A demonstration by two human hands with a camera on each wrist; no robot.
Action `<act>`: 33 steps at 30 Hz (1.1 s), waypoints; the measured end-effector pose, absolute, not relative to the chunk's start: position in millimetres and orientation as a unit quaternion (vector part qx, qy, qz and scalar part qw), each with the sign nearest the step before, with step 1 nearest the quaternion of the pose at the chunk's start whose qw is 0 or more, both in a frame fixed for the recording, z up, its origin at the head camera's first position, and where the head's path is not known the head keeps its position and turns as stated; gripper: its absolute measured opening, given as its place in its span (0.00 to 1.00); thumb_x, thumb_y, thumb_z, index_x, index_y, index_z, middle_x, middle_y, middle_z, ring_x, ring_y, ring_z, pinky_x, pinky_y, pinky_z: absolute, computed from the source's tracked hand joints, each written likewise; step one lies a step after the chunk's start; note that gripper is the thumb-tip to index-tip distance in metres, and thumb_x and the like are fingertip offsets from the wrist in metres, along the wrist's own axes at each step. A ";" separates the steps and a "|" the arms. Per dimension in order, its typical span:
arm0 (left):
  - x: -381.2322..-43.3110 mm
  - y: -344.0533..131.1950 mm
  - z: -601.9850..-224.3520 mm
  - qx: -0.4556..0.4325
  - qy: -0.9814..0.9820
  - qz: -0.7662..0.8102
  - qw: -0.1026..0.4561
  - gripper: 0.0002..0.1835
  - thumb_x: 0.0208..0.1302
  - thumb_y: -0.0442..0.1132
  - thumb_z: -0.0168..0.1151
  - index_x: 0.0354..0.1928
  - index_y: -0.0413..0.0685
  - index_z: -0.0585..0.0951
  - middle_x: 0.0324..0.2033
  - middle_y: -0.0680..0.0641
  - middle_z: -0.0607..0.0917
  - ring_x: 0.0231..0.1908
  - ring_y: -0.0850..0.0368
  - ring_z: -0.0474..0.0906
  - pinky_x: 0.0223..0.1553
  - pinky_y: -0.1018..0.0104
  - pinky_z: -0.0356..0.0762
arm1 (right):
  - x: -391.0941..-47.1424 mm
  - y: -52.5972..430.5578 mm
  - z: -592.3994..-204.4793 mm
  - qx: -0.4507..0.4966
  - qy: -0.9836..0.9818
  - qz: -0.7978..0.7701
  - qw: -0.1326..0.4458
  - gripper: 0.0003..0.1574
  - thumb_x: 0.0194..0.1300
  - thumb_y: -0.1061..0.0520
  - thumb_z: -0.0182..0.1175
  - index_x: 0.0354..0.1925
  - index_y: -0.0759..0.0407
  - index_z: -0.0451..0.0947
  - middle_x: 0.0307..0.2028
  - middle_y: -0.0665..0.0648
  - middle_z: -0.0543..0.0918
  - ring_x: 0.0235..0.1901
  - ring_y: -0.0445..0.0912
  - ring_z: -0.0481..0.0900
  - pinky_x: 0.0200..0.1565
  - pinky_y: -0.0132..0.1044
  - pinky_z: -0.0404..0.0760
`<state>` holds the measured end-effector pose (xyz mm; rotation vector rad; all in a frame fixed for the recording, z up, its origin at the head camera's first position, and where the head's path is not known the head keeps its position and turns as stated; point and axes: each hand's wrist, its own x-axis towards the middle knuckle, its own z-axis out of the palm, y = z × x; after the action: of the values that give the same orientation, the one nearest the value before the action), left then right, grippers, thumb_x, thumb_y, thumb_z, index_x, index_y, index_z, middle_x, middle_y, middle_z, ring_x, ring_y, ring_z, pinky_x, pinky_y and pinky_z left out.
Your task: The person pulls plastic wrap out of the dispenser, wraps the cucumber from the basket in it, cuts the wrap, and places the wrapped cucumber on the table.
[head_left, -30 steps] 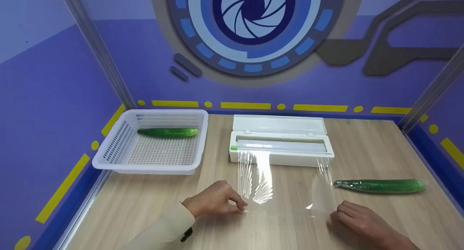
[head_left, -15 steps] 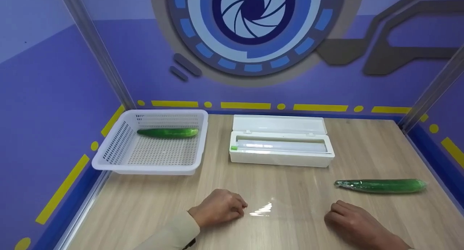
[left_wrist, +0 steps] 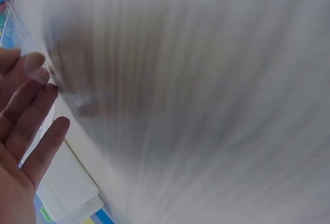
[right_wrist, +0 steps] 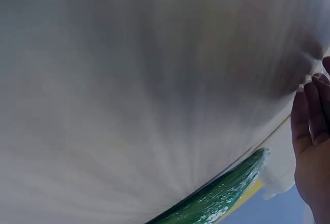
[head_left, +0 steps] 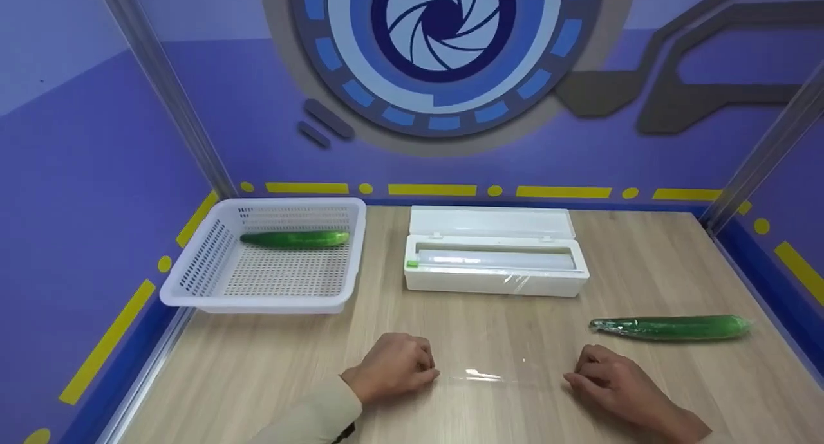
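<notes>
where hands [head_left: 394,368] [head_left: 619,383] pinch, clear film [head_left: 484,375] between

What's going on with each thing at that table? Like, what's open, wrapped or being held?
Left hand: pinching the clear film sheet.
Right hand: pinching its other side.
Clear film sheet: held between both hands; can't tell if it's cut free.
Cling film box: open, lid back.
Film roll: inside the box.
Right-hand cucumber: wrapped, lying on the table.
Basket: upright.
Basket cucumber: lying inside; can't tell if wrapped.
</notes>
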<state>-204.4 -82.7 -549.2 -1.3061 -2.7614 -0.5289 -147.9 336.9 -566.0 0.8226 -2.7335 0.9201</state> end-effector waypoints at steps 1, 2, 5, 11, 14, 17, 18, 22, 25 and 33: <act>-204.3 -80.7 -549.3 -0.411 -0.895 -0.171 0.023 0.12 0.68 0.46 0.73 0.26 0.55 0.93 0.28 0.65 0.85 0.28 0.74 0.78 0.32 0.78 0.75 | -149.0 336.4 -565.7 0.266 -0.908 0.317 0.061 0.15 0.72 0.53 0.71 0.26 0.39 0.85 0.34 0.36 0.74 0.33 0.33 0.72 0.32 0.28 0.73; -203.9 -78.8 -549.5 -0.401 -0.899 -0.173 0.027 0.12 0.67 0.46 0.74 0.25 0.55 0.93 0.26 0.65 0.84 0.27 0.74 0.77 0.31 0.78 0.74 | -150.1 336.3 -565.3 0.258 -0.909 0.324 0.050 0.16 0.73 0.52 0.71 0.26 0.39 0.85 0.34 0.37 0.75 0.33 0.33 0.73 0.33 0.29 0.74; -201.6 -74.3 -551.1 -0.364 -0.912 -0.185 0.039 0.13 0.64 0.45 0.75 0.21 0.56 0.92 0.22 0.64 0.83 0.23 0.74 0.74 0.28 0.77 0.72 | -152.6 336.4 -565.5 0.238 -0.911 0.336 0.024 0.16 0.73 0.51 0.71 0.25 0.40 0.86 0.34 0.38 0.76 0.33 0.35 0.74 0.34 0.30 0.75; -198.9 -68.8 -552.7 -0.333 -0.923 -0.178 0.069 0.12 0.57 0.44 0.78 0.18 0.57 0.90 0.17 0.63 0.82 0.18 0.76 0.66 0.23 0.77 0.66 | -156.7 336.2 -564.0 0.216 -0.919 0.327 -0.026 0.16 0.69 0.53 0.74 0.25 0.39 0.83 0.35 0.39 0.77 0.35 0.36 0.75 0.37 0.32 0.76; -199.3 -66.7 -553.2 -0.342 -0.922 -0.158 0.085 0.12 0.54 0.45 0.79 0.16 0.58 0.88 0.15 0.63 0.80 0.17 0.74 0.61 0.21 0.76 0.63 | -159.1 336.8 -561.7 0.206 -0.920 0.329 -0.061 0.13 0.69 0.52 0.74 0.28 0.40 0.82 0.37 0.40 0.77 0.36 0.36 0.75 0.37 0.31 0.77; -199.1 -66.0 -553.0 -0.353 -0.919 -0.151 0.090 0.13 0.53 0.44 0.80 0.17 0.58 0.85 0.14 0.64 0.77 0.17 0.73 0.60 0.21 0.75 0.60 | -160.3 338.6 -560.0 0.202 -0.914 0.340 -0.086 0.08 0.69 0.52 0.74 0.32 0.45 0.84 0.38 0.42 0.78 0.37 0.37 0.76 0.38 0.31 0.78; -199.1 -66.2 -553.3 -0.355 -0.918 -0.155 0.088 0.13 0.53 0.44 0.80 0.18 0.57 0.84 0.15 0.64 0.76 0.18 0.73 0.60 0.21 0.75 0.60 | -160.4 339.4 -559.8 0.202 -0.913 0.344 -0.089 0.07 0.69 0.53 0.74 0.34 0.46 0.85 0.38 0.42 0.78 0.37 0.37 0.76 0.37 0.31 0.78; -199.4 -69.5 -555.0 -0.356 -0.911 -0.194 0.069 0.10 0.56 0.42 0.81 0.26 0.56 0.85 0.20 0.63 0.79 0.22 0.74 0.66 0.25 0.77 0.63 | -159.6 341.8 -561.6 0.204 -0.909 0.355 -0.078 0.07 0.69 0.52 0.74 0.39 0.46 0.83 0.37 0.42 0.79 0.37 0.37 0.77 0.37 0.31 0.79; -200.6 -73.0 -557.5 -0.350 -0.909 -0.222 0.050 0.08 0.57 0.43 0.83 0.36 0.56 0.90 0.26 0.62 0.83 0.27 0.73 0.71 0.29 0.77 0.69 | -159.2 342.6 -563.7 0.202 -0.907 0.364 -0.065 0.12 0.68 0.52 0.74 0.45 0.48 0.81 0.38 0.44 0.80 0.38 0.37 0.78 0.38 0.32 0.80; -205.6 -79.6 -562.6 -0.310 -0.915 -0.259 0.010 0.20 0.52 0.50 0.85 0.47 0.59 0.92 0.29 0.61 0.80 0.32 0.70 0.69 0.32 0.74 0.67 | -160.4 345.1 -569.9 0.223 -0.890 0.396 -0.044 0.31 0.67 0.53 0.75 0.63 0.61 0.78 0.39 0.47 0.80 0.37 0.39 0.77 0.37 0.32 0.79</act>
<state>-205.6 -79.6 -562.6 -0.9673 -2.8555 -0.8087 -160.4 345.1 -569.9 0.7210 -2.8757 1.2809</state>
